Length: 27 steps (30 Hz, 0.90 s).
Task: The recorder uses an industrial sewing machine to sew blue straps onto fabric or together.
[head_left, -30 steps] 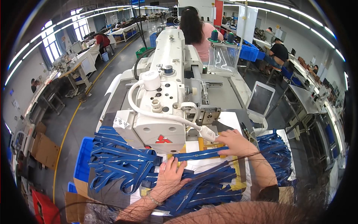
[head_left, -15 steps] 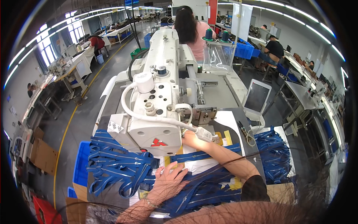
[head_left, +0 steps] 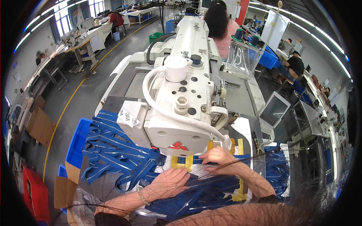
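Note:
A white industrial sewing machine (head_left: 177,130) fills the middle of the view. Its head hides the stitching area. My right hand (head_left: 220,161) is just to the right beneath the head, its fingers bent and closed on a blue zipper (head_left: 240,156) that runs sideways over the white work surface. My left hand (head_left: 170,183) lies nearly flat, fingers stretched out, at the near side of the yellow-taped plate (head_left: 184,162). Under and beside it spread loose blue zippers (head_left: 200,197) with silvery teeth. More blue zippers (head_left: 117,150) are heaped on the left.
A further zipper bundle (head_left: 277,165) lies at the right, below a tilted screen (head_left: 274,109). Blue bins (head_left: 78,145) and a cardboard box (head_left: 66,192) stand at left. Thread cones (head_left: 238,34) rise behind the machine. A person in pink (head_left: 224,34) is beyond it.
My right hand has drawn back from under the machine head toward me and now shows on the zipper. The left hand has flattened. The whole view has shifted and tilted.

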### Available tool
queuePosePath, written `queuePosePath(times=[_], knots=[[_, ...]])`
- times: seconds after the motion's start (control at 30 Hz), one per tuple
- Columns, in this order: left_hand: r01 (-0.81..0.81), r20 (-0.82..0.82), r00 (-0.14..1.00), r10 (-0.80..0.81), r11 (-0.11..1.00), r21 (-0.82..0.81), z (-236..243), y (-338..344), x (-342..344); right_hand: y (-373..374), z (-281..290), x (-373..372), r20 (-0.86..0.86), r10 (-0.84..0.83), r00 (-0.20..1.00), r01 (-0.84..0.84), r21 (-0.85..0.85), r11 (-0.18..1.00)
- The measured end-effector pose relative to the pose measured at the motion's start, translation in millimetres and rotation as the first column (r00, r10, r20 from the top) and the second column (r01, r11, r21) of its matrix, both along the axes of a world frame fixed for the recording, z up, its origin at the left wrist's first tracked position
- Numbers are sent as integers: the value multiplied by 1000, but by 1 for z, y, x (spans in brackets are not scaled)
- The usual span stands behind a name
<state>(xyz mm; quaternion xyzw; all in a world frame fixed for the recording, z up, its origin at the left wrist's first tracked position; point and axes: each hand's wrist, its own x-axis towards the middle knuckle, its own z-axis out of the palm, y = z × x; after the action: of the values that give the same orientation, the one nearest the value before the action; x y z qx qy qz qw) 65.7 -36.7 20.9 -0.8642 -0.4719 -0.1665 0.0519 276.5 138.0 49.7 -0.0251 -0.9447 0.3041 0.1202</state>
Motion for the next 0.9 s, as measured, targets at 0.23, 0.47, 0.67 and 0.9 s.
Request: queuePosePath(times=[0.23,0.47,0.67,0.9], knots=[[41,110,993,-33,996,-75,-5,2,-2,0,-39,2,-122,-41,992,84,369,926],[45,97,995,-25,978,-203,-6,4,-4,-2,-40,11,70,-111,991,73,403,912],[44,93,995,-27,981,-188,-6,3,-5,-7,-39,9,-23,-94,995,95,442,892],[55,121,992,-29,975,-216,-4,3,-3,-8,-33,12,-5,-104,995,103,214,971]])
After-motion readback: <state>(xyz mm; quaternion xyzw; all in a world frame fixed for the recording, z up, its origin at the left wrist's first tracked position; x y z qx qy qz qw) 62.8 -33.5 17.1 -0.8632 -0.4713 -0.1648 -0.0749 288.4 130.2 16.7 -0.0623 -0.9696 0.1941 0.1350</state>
